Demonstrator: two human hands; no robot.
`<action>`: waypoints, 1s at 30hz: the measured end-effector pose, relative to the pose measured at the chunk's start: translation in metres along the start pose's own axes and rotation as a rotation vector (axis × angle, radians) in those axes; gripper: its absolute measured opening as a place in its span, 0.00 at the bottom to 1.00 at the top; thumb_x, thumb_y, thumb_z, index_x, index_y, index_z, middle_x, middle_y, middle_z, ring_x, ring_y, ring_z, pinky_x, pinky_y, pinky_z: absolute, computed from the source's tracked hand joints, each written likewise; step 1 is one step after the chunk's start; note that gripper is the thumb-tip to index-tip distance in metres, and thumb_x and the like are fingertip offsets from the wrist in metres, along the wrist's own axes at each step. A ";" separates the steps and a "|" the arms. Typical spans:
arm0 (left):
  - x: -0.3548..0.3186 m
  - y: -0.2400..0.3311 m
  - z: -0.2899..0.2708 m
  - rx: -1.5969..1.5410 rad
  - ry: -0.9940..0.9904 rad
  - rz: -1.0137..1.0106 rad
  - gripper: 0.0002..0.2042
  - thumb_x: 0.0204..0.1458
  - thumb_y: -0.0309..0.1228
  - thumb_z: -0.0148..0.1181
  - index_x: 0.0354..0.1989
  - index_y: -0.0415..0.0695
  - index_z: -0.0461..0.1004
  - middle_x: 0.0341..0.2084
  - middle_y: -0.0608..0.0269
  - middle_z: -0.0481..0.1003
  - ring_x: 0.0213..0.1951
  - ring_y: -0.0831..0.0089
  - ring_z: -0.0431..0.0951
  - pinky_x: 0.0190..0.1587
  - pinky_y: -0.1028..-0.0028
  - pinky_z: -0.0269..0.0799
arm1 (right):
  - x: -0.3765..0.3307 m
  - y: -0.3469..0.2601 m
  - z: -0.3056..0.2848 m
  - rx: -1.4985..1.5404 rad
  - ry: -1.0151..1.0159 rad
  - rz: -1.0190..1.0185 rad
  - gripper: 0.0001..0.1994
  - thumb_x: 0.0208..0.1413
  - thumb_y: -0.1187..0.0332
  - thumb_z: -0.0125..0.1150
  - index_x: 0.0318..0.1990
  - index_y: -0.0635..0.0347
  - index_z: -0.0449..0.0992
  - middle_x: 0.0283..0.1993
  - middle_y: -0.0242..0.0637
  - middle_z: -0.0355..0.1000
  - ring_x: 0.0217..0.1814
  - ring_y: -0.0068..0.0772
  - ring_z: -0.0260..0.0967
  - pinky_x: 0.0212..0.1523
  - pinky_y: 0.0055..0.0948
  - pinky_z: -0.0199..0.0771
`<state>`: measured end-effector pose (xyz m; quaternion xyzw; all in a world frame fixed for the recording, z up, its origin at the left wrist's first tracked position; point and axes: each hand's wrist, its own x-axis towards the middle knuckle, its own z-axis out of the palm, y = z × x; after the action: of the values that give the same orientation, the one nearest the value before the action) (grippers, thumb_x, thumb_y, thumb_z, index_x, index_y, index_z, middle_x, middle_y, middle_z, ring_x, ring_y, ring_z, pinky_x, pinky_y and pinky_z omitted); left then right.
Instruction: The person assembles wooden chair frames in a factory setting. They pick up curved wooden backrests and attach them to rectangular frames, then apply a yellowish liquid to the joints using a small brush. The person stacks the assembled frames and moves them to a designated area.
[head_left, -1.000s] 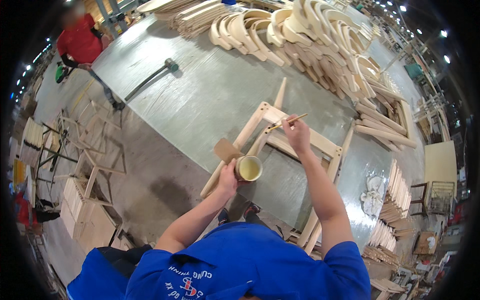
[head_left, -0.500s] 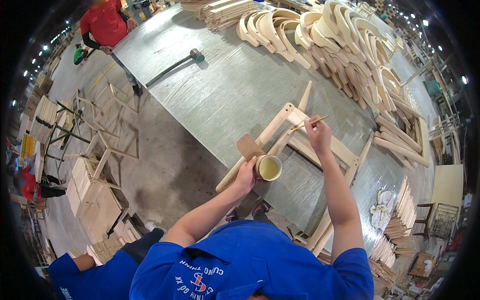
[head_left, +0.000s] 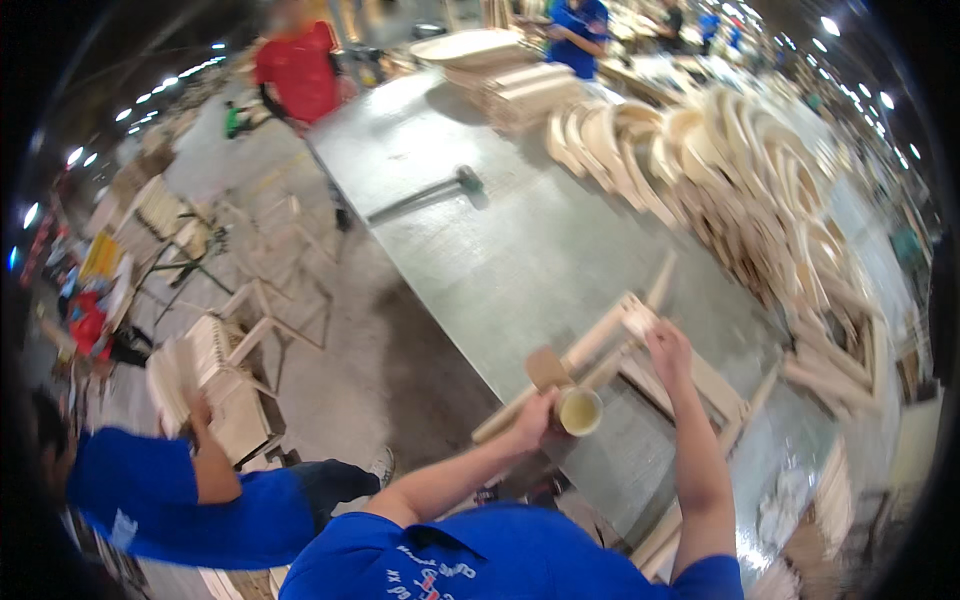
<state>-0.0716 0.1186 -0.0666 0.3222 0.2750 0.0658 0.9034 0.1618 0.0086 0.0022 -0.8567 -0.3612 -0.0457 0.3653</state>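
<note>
My left hand (head_left: pixel 537 418) is wrapped round a cup (head_left: pixel 579 411) of yellowish liquid. A flat brown piece (head_left: pixel 546 370) juts out beside the cup; whether it is joined to it I cannot tell. My right hand (head_left: pixel 668 352) is closed at the far corner of a pale wooden chair frame (head_left: pixel 700 380) that lies on the table. In its fingers is a thin wooden stick, which shows clearly only in the earlier picture and is now smeared by motion. Tapered legs stick out from the frame, and its near left leg reaches past the table edge.
A mallet (head_left: pixel 465 183) lies farther up the grey table (head_left: pixel 440 260). Curved wooden parts (head_left: pixel 740 190) are heaped at the right, near a white cloth (head_left: pixel 785 505). At left, a co-worker in blue (head_left: pixel 190 490) reaches to wooden pieces; a person in red (head_left: pixel 300 80) stands beyond.
The view has tilted up and swung, and is blurred. My right hand has gone from the middle of the rail toward the frame's far corner. The co-worker at left has come further into view.
</note>
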 end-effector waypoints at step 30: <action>-0.007 0.013 0.019 0.039 -0.028 -0.065 0.19 0.59 0.41 0.34 0.50 0.39 0.57 0.42 0.52 0.70 0.39 0.59 0.75 0.33 0.55 0.77 | -0.009 -0.016 -0.014 -0.100 -0.040 -0.086 0.10 0.49 0.63 0.54 0.23 0.61 0.70 0.21 0.43 0.69 0.26 0.45 0.68 0.28 0.38 0.67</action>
<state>-0.0664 0.1161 -0.0435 0.3313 0.2741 0.0264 0.9024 0.1471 0.0018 0.0190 -0.8583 -0.4022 -0.0620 0.3124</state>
